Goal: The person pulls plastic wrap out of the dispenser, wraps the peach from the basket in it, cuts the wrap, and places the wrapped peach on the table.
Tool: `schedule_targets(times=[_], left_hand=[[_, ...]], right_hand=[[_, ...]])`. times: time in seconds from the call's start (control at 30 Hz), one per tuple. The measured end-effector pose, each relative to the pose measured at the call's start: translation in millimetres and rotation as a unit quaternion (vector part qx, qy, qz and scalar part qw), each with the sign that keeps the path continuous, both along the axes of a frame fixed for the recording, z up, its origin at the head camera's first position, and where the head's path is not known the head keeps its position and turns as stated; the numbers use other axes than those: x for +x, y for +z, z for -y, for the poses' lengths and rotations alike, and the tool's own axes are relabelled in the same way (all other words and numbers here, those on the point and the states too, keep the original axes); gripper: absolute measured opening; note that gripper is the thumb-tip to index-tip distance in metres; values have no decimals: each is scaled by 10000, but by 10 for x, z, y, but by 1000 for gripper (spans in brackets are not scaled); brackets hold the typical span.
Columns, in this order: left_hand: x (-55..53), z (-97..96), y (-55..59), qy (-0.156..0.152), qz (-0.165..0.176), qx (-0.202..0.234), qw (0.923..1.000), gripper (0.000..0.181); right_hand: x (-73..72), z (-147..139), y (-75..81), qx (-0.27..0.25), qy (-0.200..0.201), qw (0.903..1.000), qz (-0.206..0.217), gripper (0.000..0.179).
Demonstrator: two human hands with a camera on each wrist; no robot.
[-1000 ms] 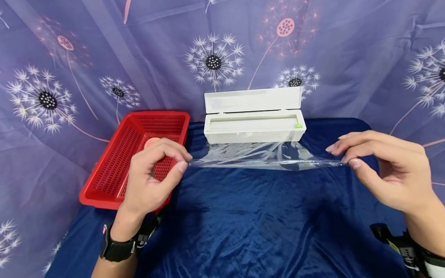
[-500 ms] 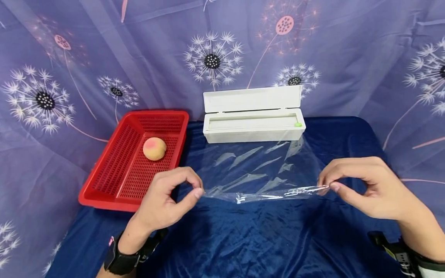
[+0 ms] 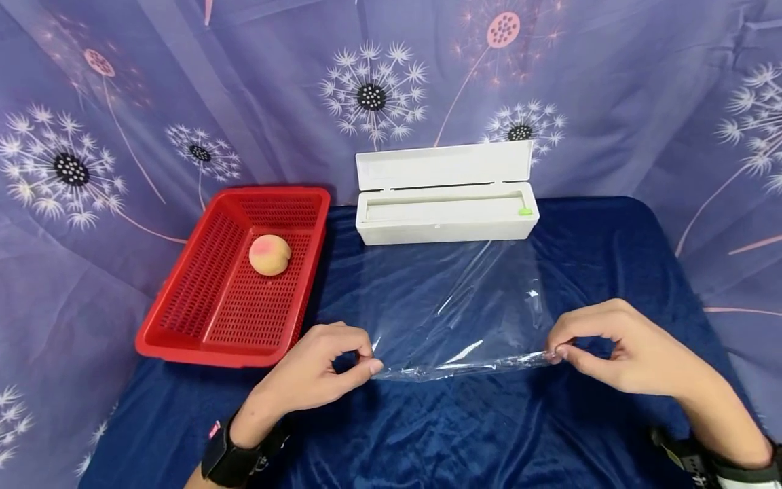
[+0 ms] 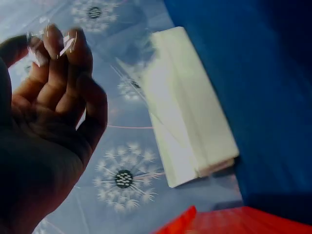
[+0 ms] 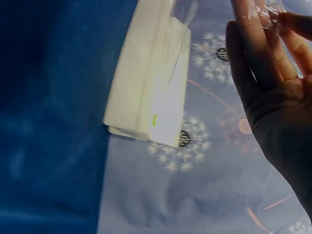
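A sheet of clear plastic wrap [image 3: 455,312] stretches from the front of a white wrap dispenser box [image 3: 446,232] toward the person. My left hand [image 3: 324,367] pinches the sheet's near left corner between thumb and fingers. At the near right corner, my right hand [image 3: 617,350] pinches it the same way. The near edge between them is bunched and shiny. The dispenser's lid [image 3: 442,166] stands up at the back, and a small green slider [image 3: 525,211] sits at its right end. Both wrist views show bits of the wrap at the fingertips, with the box beyond.
To the left stands a red plastic basket [image 3: 155,339] with slatted walls, holding one peach [image 3: 270,255]. Dark blue cloth [image 3: 464,435] covers the table. A purple curtain with dandelion prints [image 3: 275,81] hangs right behind the box and basket.
Both hands have moved toward the person, drawing a longer length of wrap out of the box. They have also come closer together. The peach, earlier mostly behind the left hand, is now in full sight.
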State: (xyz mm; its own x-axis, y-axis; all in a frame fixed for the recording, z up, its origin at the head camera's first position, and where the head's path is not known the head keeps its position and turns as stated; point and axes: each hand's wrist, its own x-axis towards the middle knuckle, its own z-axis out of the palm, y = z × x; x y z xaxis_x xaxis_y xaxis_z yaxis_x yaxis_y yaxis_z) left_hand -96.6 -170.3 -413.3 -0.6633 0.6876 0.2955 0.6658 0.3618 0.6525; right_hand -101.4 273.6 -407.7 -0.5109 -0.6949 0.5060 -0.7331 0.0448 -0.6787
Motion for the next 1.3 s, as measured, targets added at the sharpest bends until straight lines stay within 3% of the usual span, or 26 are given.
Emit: schedule_targets(times=[0.17, 0.3, 0.47, 0.67, 0.93, 1.1, 1.3], left_hand=[[-48, -6, -205, -312, -200, -520, 9980, 28], [-62, -33, -357, -390, -369, -927, 9942, 31], [-47, -73, -507, -413, -289, -1373, 9892, 26], [-19, -91, -642, -536, -214, -1602, 9854, 19], [33, -93, -699, -616, 117, -2285, 9715, 24], [56, -78, -709, -685, 86, -2398, 9684, 12], [89, -53, -684, -771, 95, -2554, 9637, 18]], right_hand=[[33, -43, -252, 466, -187, 9987, -119, 60], [38, -52, -409, 627, -277, 9975, -169, 58], [52, -33, -518, 1050, -441, 9932, -244, 48], [104, -9, -626, 1283, -459, 9903, -266, 43], [173, 8, -724, 1735, -750, 9812, -400, 42], [231, 7, -767, 2057, -856, 9744, -296, 46], [292, 19, -803, 2228, -985, 9685, -509, 37]])
